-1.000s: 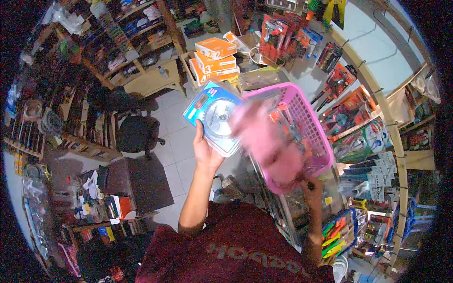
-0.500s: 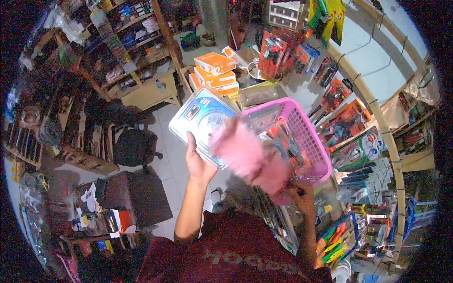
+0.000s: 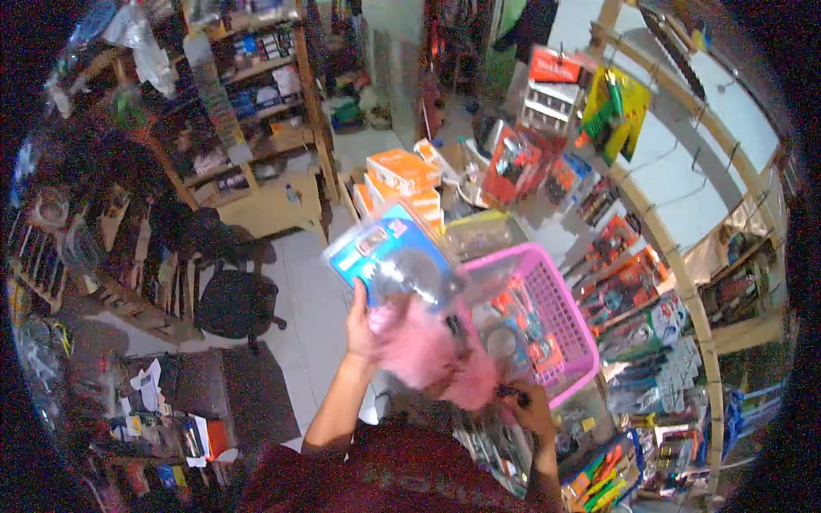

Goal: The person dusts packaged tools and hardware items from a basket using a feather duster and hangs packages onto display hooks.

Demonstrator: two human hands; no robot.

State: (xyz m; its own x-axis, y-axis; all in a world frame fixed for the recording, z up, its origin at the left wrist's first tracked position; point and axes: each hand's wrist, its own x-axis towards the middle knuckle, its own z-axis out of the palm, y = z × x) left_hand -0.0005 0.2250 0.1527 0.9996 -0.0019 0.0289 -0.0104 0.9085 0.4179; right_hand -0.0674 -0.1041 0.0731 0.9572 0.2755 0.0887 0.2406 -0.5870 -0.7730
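Observation:
My left hand (image 3: 363, 332) grips the lower left edge of a blue blister pack (image 3: 376, 248), thumb on its front. Through the clear plastic a round grey disc shows, blurred. A pink cloth (image 3: 415, 350) lies across the pack's lower part, smeared by motion. Its other end runs to my right hand (image 3: 532, 412), whose fingers are closed on it, with a small dark patch beside them. Just beyond the cloth stands a pink plastic basket (image 3: 569, 312) holding several packaged items, orange-backed ones among them.
Orange-and-white boxes (image 3: 402, 171) are stacked behind the pack. Packaged tools (image 3: 616, 239) hang along a curved-looking wooden rack (image 3: 684, 282) on the right. An office chair (image 3: 235, 299) and shelves (image 3: 248, 94) stand to the left. Bright-handled tools (image 3: 603, 479) lie at lower right.
The pack has tilted, its glare giving way to a blue face. The cloth has moved left and down over the pack's lower edge, and my right hand has shifted down. The view has shifted slightly.

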